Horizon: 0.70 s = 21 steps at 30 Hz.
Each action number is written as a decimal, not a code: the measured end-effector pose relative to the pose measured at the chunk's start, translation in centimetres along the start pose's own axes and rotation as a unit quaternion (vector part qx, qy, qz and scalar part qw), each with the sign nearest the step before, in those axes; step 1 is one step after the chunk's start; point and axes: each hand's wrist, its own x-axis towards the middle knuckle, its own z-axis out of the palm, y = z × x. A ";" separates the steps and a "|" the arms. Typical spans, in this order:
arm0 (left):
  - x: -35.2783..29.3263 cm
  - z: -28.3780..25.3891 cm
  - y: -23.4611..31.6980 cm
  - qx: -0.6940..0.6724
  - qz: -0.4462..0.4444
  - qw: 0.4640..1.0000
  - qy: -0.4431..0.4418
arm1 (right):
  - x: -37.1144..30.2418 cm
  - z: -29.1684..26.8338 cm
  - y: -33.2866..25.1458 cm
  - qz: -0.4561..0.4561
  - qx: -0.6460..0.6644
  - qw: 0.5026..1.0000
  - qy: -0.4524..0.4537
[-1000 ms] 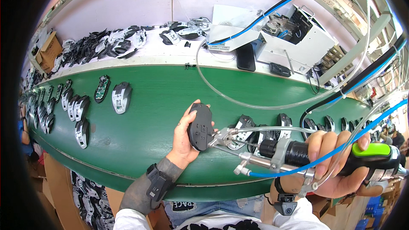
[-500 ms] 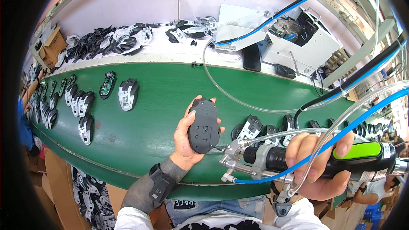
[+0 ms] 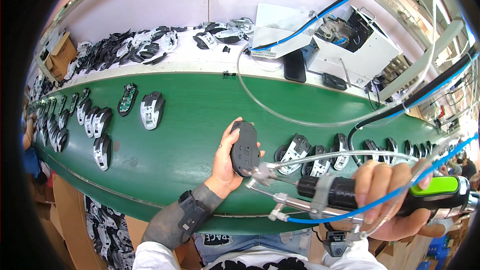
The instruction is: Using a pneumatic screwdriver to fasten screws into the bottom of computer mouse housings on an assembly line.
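The tip of the powered screwdriver [image 3: 342,193] blurred into its metal nozzle beside the dark computer mouse [image 3: 245,147], so contact could not be told. The mouse hid most of the left hand's [image 3: 225,170] fingers; a blue hose [image 3: 325,220] crossed the right hand [image 3: 381,185]. Mouse shells [image 3: 295,155] farther right shrank into blur.

Held above the green worktop [image 3: 175,155], the mouse showed its underside, long axis running nearly straight away from the person. The screwdriver lay crosswise, pointing left at the mouse's near end. The left grip was closed around the mouse's sides, the right wrapped around the screwdriver's body.
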 end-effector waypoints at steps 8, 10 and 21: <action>-0.7 0.9 -0.1 -0.018 -0.009 0.999 -0.046 | -0.2 0.2 1.4 0.025 0.039 0.999 -0.025; -0.8 1.1 0.0 -0.032 0.000 0.999 -0.039 | -0.2 0.5 1.5 0.026 0.049 0.998 -0.029; 3.1 -1.2 5.7 0.412 0.284 0.863 0.073 | 0.8 0.1 1.1 0.117 -0.035 0.992 0.022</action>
